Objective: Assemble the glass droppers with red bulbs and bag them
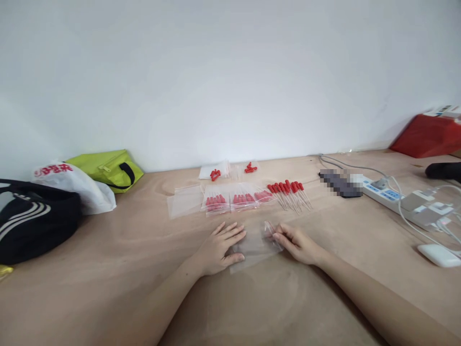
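Note:
A clear zip bag (250, 251) lies on the table in front of me. Across its left part my left hand (220, 250) rests flat, fingers spread. My right hand (296, 242) pinches the bag's right end, which is lifted and creased. Beyond the hands, several clear bags holding red-tipped sticks (244, 199) lie in a row. To their right is a loose bunch of red-tipped pale sticks (291, 192). Flat clear bags (183, 201) that look unfilled lie at the row's left end.
Small red pieces (215, 174) lie on bags near the wall. On the left are a black bag (39, 221), a white plastic bag (90, 192) and a green pouch (108, 163). On the right are a dark phone (340, 183), a power strip (382, 192) with cables, a white case (438, 255) and a red bag (427, 137).

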A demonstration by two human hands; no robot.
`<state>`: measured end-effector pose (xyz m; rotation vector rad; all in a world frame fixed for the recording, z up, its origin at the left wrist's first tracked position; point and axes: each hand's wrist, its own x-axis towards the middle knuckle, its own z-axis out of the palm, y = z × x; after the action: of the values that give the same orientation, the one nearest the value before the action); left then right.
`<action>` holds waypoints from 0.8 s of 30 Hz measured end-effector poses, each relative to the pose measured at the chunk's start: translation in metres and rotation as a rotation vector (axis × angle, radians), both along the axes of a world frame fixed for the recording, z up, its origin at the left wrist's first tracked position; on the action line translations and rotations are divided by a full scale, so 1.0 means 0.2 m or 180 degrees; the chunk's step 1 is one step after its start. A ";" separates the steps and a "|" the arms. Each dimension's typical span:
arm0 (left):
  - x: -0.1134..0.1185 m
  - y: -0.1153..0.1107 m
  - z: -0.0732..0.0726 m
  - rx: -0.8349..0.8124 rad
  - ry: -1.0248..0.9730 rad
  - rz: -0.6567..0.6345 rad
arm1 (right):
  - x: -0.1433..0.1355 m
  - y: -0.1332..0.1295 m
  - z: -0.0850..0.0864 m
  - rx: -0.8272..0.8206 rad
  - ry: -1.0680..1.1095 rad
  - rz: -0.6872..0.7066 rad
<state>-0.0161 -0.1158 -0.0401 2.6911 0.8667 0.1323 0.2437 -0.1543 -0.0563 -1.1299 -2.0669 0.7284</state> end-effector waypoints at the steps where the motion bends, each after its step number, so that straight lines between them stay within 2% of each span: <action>1: 0.00 0.00 0.00 0.0006 -0.0048 0.0023 | 0.01 0.01 -0.01 -0.0102 0.0024 -0.0135; 7: -0.01 0.01 -0.06 0.0185 -0.0661 0.0101 | 0.02 0.07 -0.02 0.0049 -0.0434 -0.0473; 11: -0.02 0.02 -0.10 0.0086 -0.1032 0.0162 | 0.04 0.09 -0.04 0.0058 -0.0377 -0.0793; 14: -0.02 0.02 -0.09 -0.0079 -0.1092 0.0208 | 0.08 0.15 -0.05 -0.0038 -0.0272 -0.0982; 16: -0.02 0.01 -0.07 -0.0129 -0.1066 0.0184 | 0.12 0.23 -0.03 -0.0032 -0.0354 -0.1512; 18: -0.02 0.01 -0.06 -0.0133 -0.1021 0.0127 | 0.17 0.34 0.00 0.0139 -0.0512 -0.2272; 20: -0.02 0.01 -0.06 -0.0121 -0.1005 0.0088 | 0.22 0.46 0.02 0.0043 -0.0644 -0.2922; 22: -0.02 0.01 -0.07 -0.0108 -0.1026 0.0076 | 0.25 0.55 0.04 -0.0342 -0.0879 -0.3167; 24: -0.02 0.01 -0.08 -0.0108 -0.1043 0.0077 | 0.27 0.61 0.05 -0.0618 -0.1011 -0.3169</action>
<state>-0.0209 -0.1142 -0.0557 2.5277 0.7899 0.5414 0.2970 -0.0329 -0.0463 -2.2259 -1.3580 0.2453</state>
